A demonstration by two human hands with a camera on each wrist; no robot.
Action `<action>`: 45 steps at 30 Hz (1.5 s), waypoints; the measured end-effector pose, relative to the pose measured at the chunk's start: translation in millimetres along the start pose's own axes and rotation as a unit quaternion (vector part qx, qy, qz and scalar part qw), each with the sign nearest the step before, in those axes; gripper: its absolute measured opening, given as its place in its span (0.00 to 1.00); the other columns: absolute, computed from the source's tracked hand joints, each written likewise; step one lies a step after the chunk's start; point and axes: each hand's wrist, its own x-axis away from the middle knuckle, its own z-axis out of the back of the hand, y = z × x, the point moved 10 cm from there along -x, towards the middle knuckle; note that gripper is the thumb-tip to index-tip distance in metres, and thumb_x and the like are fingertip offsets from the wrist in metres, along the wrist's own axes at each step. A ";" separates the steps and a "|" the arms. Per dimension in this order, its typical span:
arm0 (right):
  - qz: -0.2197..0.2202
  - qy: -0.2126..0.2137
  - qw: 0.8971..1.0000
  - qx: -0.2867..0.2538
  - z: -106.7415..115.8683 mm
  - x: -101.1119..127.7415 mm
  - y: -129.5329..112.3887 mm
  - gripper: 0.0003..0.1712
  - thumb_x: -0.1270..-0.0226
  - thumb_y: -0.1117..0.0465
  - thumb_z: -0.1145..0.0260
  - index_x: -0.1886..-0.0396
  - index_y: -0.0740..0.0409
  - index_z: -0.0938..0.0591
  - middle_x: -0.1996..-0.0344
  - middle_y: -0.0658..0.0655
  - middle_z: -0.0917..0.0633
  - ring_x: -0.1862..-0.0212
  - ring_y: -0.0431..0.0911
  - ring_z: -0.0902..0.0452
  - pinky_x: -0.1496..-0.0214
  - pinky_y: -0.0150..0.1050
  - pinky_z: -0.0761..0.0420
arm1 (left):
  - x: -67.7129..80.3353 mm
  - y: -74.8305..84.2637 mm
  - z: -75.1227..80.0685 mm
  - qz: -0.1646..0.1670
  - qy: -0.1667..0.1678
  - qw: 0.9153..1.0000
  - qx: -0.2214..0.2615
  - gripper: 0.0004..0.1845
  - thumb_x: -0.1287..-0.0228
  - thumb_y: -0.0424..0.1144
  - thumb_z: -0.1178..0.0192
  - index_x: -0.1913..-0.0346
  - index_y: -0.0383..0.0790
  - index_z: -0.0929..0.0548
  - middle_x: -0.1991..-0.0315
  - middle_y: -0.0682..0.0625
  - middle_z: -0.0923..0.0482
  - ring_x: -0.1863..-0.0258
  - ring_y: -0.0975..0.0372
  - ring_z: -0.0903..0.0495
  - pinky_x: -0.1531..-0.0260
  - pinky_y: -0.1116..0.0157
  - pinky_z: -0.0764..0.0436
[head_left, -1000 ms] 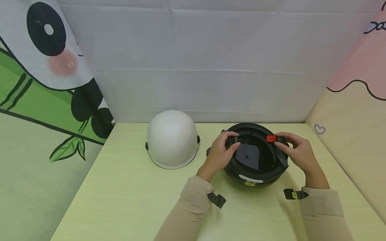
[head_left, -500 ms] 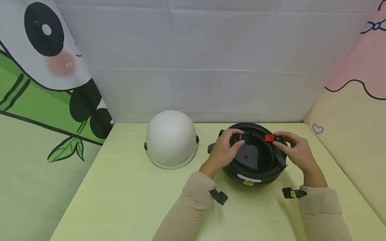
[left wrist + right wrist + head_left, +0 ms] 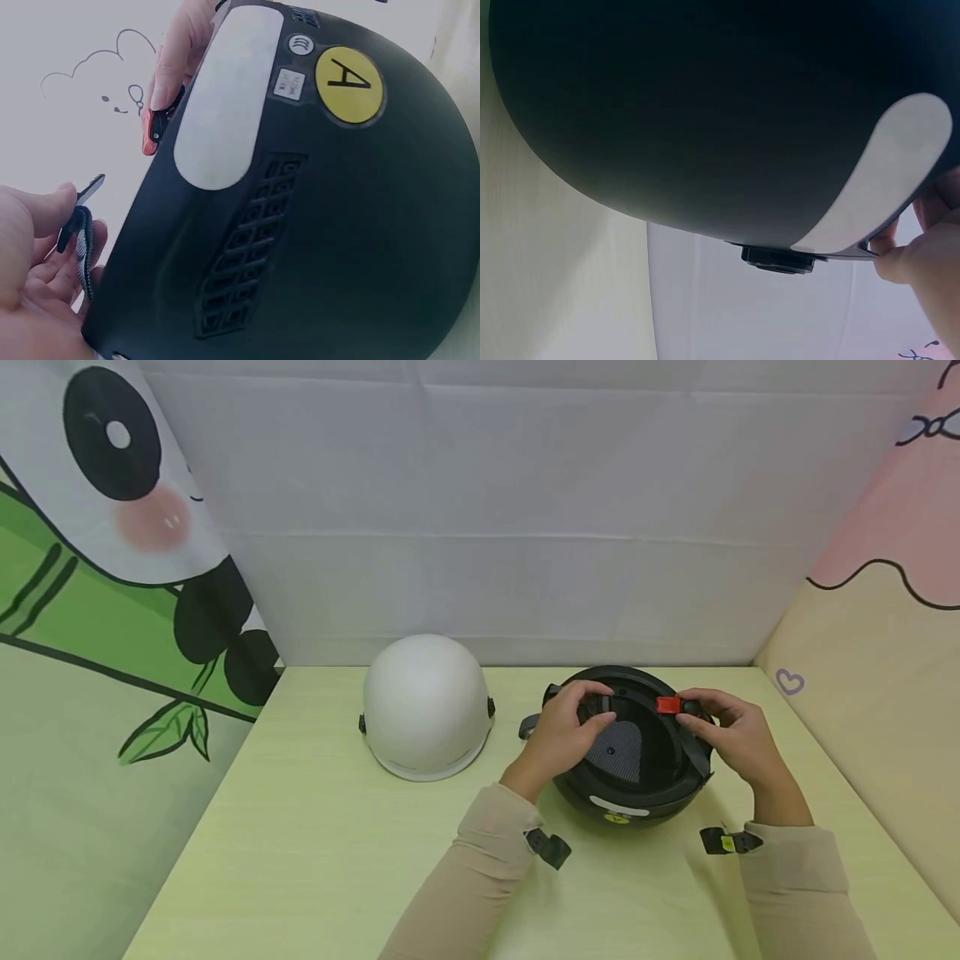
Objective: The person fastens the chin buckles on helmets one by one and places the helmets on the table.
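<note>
You have the black helmet [image 3: 663, 789] crown-down on the tabletop [image 3: 337, 860], its hollow facing up, and its rounded shell is the likeliest source of trouble: a hard pull on one strap could rock or spin it, since neither hand appears to brace the shell itself.

Your left hand [image 3: 566, 727] has thumb and fingers closed to a pinch on the dark clip [image 3: 90, 191], with the webbing strap [image 3: 84, 259] looping below. Your right hand [image 3: 738, 731] pinches the black end of the red buckle [image 3: 669, 705] near the opposite rim. The two pieces face each other across the hollow, apart.

Should you bring them together, a twist in that looped webbing could turn the clip edge-on, so it jams or seats crooked. Fingertips too near the mating ends could get nipped. The shell hides part of your grip in the wrist views, so I can't fully tell whether the strap runs flat.

The white helmet [image 3: 426, 710] sits near your left side; a sudden swing of the black one could knock it.
</note>
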 end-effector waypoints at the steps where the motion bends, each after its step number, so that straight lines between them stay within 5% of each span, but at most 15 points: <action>1: -0.001 -0.001 1.000 -0.001 -0.1 0.1 0.0 0.18 0.46 0.75 0.35 0.53 0.68 0.22 0.73 0.46 0.21 0.70 0.41 0.34 0.74 0.30 0.32 | -0.5 0.6 -0.4 -0.001 -0.001 1.000 -0.003 0.15 0.38 0.41 0.43 0.49 0.48 0.27 0.52 0.57 0.30 0.60 0.67 0.32 0.62 0.68 0.30; 16: -0.024 -0.027 0.998 -0.050 -4.6 1.2 1.5 0.18 0.43 0.73 0.37 0.51 0.64 0.23 0.68 0.47 0.20 0.70 0.41 0.28 0.72 0.30 0.29 | -12.8 2.2 -10.5 0.017 -0.027 0.999 -0.020 0.15 0.38 0.42 0.42 0.48 0.48 0.26 0.53 0.56 0.30 0.54 0.61 0.30 0.58 0.69 0.31; 35: -0.028 -0.058 0.990 -0.125 -11.4 0.8 4.4 0.14 0.43 0.77 0.40 0.56 0.68 0.23 0.68 0.51 0.20 0.70 0.41 0.26 0.71 0.31 0.28 | -16.1 -2.0 -20.2 0.053 -0.040 0.998 -0.015 0.16 0.43 0.45 0.38 0.52 0.51 0.24 0.55 0.61 0.28 0.56 0.70 0.30 0.61 0.70 0.29; 45: -0.022 -0.092 0.971 -0.218 -16.1 1.8 0.8 0.16 0.43 0.80 0.43 0.57 0.64 0.22 0.68 0.52 0.20 0.69 0.40 0.25 0.71 0.30 0.26 | -17.1 -3.4 -27.9 0.065 -0.044 0.997 0.003 0.15 0.43 0.44 0.38 0.52 0.52 0.24 0.55 0.61 0.28 0.61 0.70 0.28 0.66 0.72 0.28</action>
